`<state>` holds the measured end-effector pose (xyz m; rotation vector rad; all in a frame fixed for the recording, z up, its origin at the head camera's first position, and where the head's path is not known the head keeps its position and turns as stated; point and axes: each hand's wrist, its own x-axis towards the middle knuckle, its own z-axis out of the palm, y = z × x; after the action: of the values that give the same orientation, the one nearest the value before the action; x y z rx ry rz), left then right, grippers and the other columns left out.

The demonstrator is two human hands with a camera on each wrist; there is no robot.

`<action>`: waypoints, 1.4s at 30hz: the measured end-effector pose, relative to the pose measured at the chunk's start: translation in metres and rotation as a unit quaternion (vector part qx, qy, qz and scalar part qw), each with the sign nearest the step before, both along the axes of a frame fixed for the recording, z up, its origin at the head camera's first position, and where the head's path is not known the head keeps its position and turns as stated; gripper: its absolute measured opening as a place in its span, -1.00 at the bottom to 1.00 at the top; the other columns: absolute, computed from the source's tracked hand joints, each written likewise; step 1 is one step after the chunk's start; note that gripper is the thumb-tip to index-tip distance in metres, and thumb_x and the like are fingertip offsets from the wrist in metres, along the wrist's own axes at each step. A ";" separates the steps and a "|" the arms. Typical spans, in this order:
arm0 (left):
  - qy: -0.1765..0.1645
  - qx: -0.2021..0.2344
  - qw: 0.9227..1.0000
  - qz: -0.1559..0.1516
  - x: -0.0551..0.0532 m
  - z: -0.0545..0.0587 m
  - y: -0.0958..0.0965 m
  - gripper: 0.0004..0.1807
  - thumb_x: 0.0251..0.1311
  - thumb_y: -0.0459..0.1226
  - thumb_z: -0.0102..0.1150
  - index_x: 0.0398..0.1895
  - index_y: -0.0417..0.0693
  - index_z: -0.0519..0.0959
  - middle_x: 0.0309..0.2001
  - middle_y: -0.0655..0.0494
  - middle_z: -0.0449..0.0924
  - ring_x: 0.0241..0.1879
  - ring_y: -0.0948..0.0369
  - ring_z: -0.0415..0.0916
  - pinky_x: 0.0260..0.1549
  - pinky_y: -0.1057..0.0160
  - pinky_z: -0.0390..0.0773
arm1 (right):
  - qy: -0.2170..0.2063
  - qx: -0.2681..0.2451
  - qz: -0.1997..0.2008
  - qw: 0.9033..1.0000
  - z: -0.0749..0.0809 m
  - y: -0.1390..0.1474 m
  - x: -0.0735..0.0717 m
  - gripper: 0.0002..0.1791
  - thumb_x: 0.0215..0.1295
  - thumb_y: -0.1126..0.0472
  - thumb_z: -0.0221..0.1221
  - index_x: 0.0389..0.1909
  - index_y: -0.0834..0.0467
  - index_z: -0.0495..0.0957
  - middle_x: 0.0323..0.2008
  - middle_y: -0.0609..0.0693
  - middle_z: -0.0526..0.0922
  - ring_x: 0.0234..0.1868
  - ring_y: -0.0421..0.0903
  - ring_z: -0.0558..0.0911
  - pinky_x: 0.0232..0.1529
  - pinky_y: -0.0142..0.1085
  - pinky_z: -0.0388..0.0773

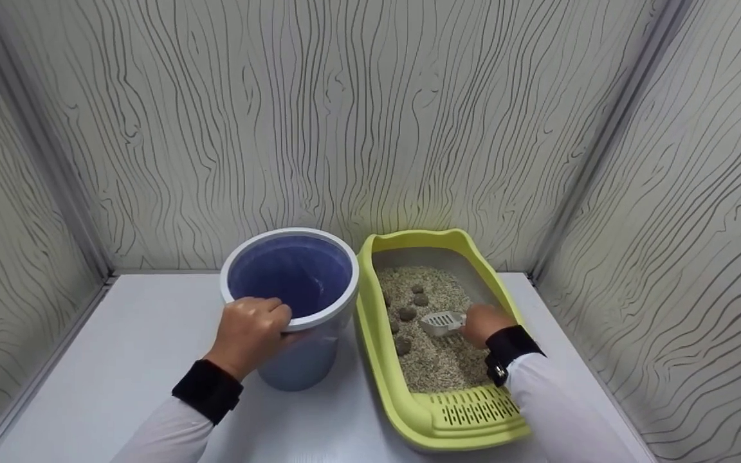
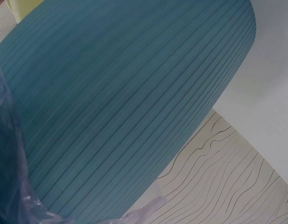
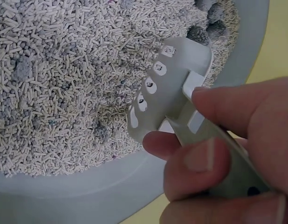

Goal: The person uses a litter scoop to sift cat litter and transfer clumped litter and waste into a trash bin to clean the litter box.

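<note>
My left hand [image 1: 248,334] grips the near rim of a blue trash bin [image 1: 298,370], which has a white rim and a clear plastic liner folded over it. The left wrist view is filled by the ribbed side of that bin [image 2: 134,102] and some liner [image 2: 30,200]. Over a yellow-green litter box [image 1: 378,370], my right hand [image 1: 485,325] holds a pale slotted litter scoop [image 1: 438,323] by its handle. The scoop head [image 3: 186,58] is close over the pellet litter [image 3: 55,126], with thumb and fingers wrapped about the handle. Several dark clumps [image 1: 408,314] lie left of the scoop.
Both bin and box stand on a white table [image 1: 152,334], the bin left of the box. A wood-grain patterned wall [image 1: 319,128] rises right behind them, with side walls at left and right. The box's front has a slotted yellow-green step [image 1: 473,411].
</note>
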<state>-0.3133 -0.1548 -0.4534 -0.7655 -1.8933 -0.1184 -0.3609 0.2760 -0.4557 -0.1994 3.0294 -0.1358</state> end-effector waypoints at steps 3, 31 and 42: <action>0.008 0.004 1.000 0.000 0.000 0.000 0.000 -0.29 -0.18 0.23 0.62 -0.77 0.05 0.28 -0.76 0.20 0.37 -0.78 0.24 0.26 -0.74 0.21 0.28 | -0.013 -0.008 -0.011 1.000 -0.001 -0.004 -0.005 -0.67 0.39 0.18 0.24 -0.61 0.17 0.52 -0.59 -0.03 0.51 -0.56 -0.10 0.39 -0.42 -0.21 0.40; 0.012 0.007 1.000 0.000 0.001 0.002 0.000 -0.31 -0.14 0.24 0.58 -0.76 0.05 0.29 -0.76 0.19 0.36 -0.78 0.23 0.29 -0.73 0.20 0.29 | 0.015 -0.124 -0.064 0.990 -0.042 -0.022 -0.044 -0.75 0.31 0.30 0.18 -0.59 0.18 0.47 -0.63 -0.06 0.36 -0.58 -0.10 0.28 -0.44 -0.24 0.27; 0.009 0.003 1.000 0.005 -0.001 0.000 0.000 -0.31 -0.14 0.22 0.60 -0.76 0.05 0.30 -0.75 0.18 0.38 -0.77 0.22 0.34 -0.71 0.19 0.32 | -0.011 -0.092 -0.036 0.995 -0.049 -0.020 -0.046 -0.51 0.53 0.17 0.11 -0.70 0.09 0.37 -0.69 -0.09 0.27 -0.61 -0.10 0.29 -0.44 -0.22 0.27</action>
<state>-0.3143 -0.1543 -0.4538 -0.7513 -1.8787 -0.1118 -0.4071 0.2563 -0.5050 -0.1026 3.0008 -0.4207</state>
